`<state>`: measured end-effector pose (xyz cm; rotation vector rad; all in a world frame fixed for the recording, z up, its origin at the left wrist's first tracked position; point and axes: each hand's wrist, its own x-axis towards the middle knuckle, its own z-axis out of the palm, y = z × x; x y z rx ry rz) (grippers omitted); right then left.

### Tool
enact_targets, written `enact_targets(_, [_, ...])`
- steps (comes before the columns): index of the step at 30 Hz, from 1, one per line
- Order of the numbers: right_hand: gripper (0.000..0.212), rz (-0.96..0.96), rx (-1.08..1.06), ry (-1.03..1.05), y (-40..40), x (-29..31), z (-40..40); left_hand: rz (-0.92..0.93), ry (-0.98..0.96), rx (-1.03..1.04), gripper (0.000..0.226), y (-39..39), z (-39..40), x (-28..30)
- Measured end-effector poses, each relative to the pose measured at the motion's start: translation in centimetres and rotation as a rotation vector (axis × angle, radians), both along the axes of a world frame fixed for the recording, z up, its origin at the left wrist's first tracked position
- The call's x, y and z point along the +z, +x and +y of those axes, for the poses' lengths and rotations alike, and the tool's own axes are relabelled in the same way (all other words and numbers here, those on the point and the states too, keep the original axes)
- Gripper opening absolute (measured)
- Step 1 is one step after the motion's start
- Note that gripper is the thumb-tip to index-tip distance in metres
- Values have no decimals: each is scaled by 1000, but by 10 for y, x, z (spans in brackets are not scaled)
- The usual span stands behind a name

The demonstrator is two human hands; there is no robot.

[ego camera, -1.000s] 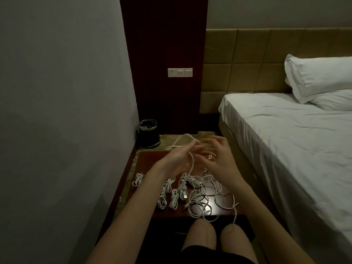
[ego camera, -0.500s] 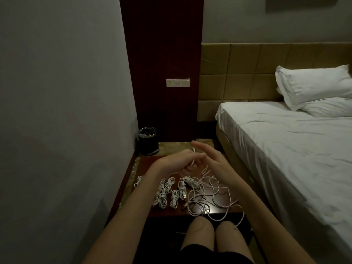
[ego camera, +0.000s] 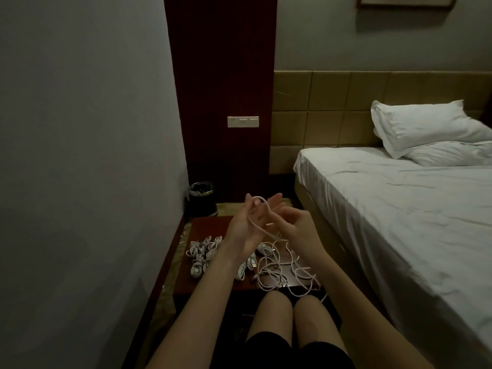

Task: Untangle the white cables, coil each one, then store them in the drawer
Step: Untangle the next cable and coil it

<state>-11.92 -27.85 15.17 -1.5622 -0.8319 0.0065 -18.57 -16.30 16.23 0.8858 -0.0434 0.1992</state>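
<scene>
White cable (ego camera: 262, 230) runs in a loop over the raised fingers of the left hand (ego camera: 246, 226) and comes down across its palm to the right hand (ego camera: 294, 226), which meets it just below and to the right. The left hand is held up with fingers straight and spread, palm toward the camera, so the cable hangs on them and is not pinched. The right hand has its fingers curled in near the cable, but I cannot tell if they really pinch it, because the light is weak and the fingers overlap. Both hands are above the nightstand (ego camera: 210, 227), a dark red wooden top with a smooth, slightly shiny surface. Under the hands, on its right half, lies a loose tangle of cable (ego camera: 277, 272), thin and round, with many curves; one strand hangs over the front edge near the knees. On the left half lie the coiled cables (ego camera: 205, 251), small tight bundles touching each other; I count about eight, but the left forearm hides some. One round black bin (ego camera: 201, 198) stands behind the nightstand by the wall. One bed (ego camera: 399, 209) with wrinkled white sheet is at the right, with two white pillows (ego camera: 426, 129).
</scene>
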Motion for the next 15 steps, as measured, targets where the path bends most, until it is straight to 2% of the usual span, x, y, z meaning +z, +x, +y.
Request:
enact_targets(3, [15,-51,-35,-168,-8,-7,-7,75,-32,139,51,-2,-8,2])
enact_targets(6, [45,-50,79,-319,-18,-12,-15,99,-100,237,43,-6,-10,6])
enact_targets(8, [54,-37,150,-338,-27,-11,-15,121,-175,272,43,-9,-15,12])
enact_targets(11, [52,-18,180,-329,-37,-5,-9,126,-153,266,39,-11,-19,23])
enact_targets(15, [44,6,138,-248,-38,-1,-9,27,-63,192,34,-12,-21,25])
